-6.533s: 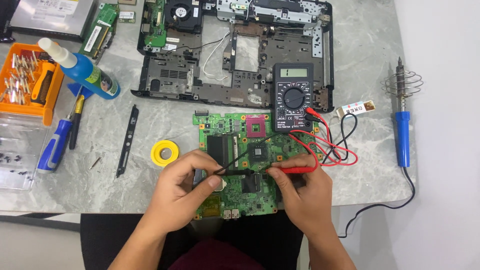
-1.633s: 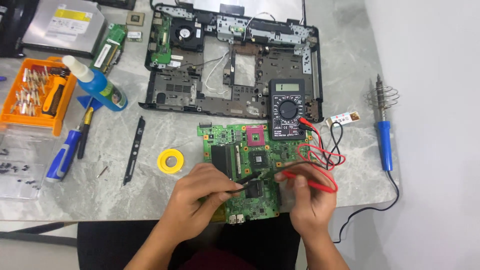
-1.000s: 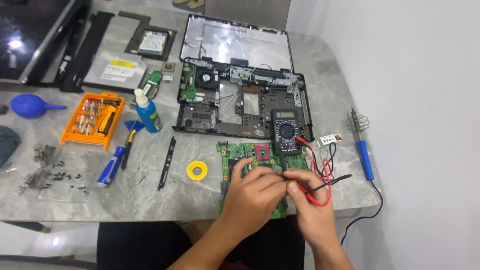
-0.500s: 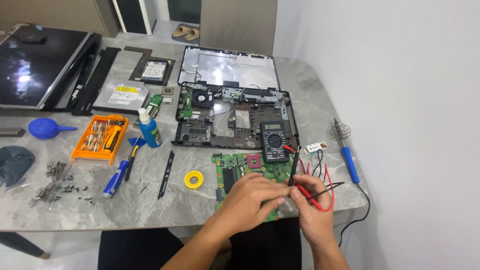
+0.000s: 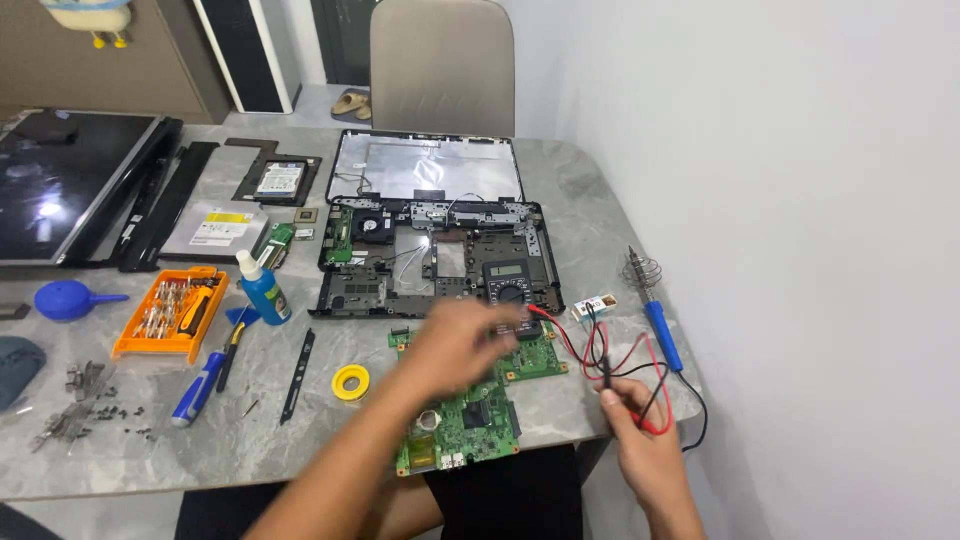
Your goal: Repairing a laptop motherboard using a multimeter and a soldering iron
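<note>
The laptop is already taken far apart: the empty black chassis lies open on the grey table, the screen panel and the drives are put aside at the left, and loose screws lie in a small heap near the table edge. The green motherboard is out of the case and lies flat at the near edge, in front of the person. A multimeter rests on the chassis just behind the board, with its red and black leads running to the right. So the stripping down looks finished, and the checking of the board seems to be in the middle; nothing is put back yet.

The left hand is stretched forward above the board, toward the multimeter. It is blurred, so I cannot tell how far its fingers are spread or if it holds something. The right hand is low at the right table edge, closed around the probes, which point up and away from the board. A soldering iron lies just beyond it, untouched.
</note>
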